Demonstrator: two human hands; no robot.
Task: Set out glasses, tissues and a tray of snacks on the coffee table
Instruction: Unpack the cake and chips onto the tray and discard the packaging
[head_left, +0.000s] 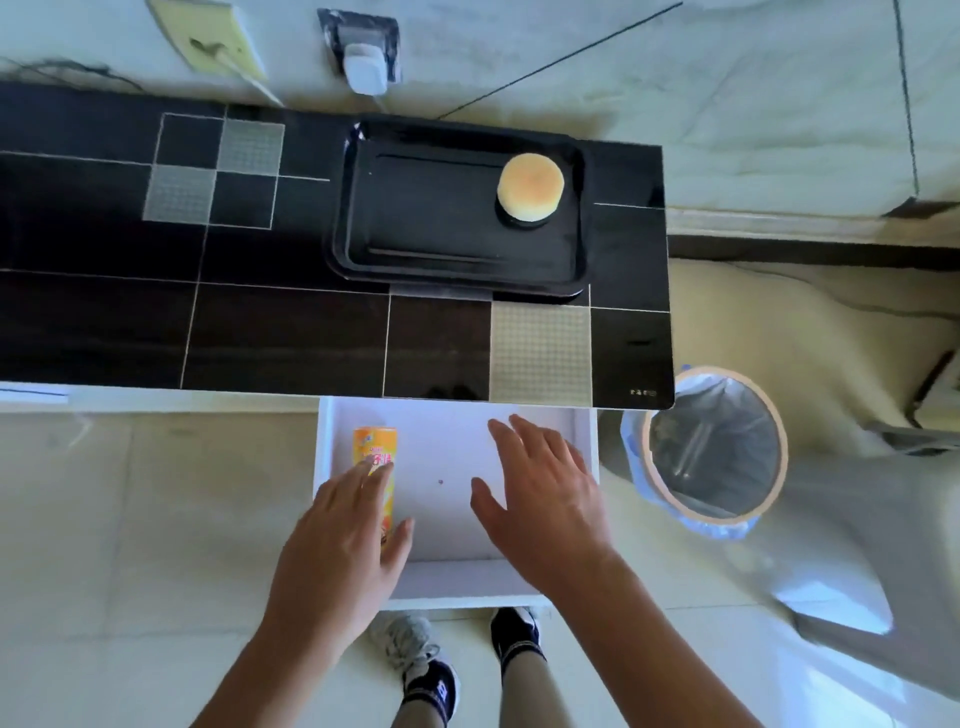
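The black rectangular plastic tray (441, 218) sits on the glossy black coffee table (260, 322) with its pale grid lines and grey textured squares, toward the table's right end and nearer the far edge than the near one. On the tray, in its far right corner, stands 1 round golden-topped cake (530, 187) on a dark base; the rest of the tray's floor is bare.

Below the table's near edge a white drawer (457, 577) is pulled out toward the person. Inside it, along the left wall, lies 1 orange and yellow cylindrical snack can (375, 449) on its side, its length running from the back of the drawer toward the front.

The left hand (337, 551) is over the front half of that can with the fingers spread and loosely curved; the fingertips lie on or just above the can and the thumb is out to its right side. I cannot tell whether it has closed on the can. The right hand (540, 493) is flat and open, palm down, fingers spread, over the right half of the drawer and holding nothing.

Right of the table's right end stands a round bin (717, 452) with a pale rim and a translucent liner. 2 feet in dark shoes (431, 670) show on the pale tiled floor beneath the drawer front.
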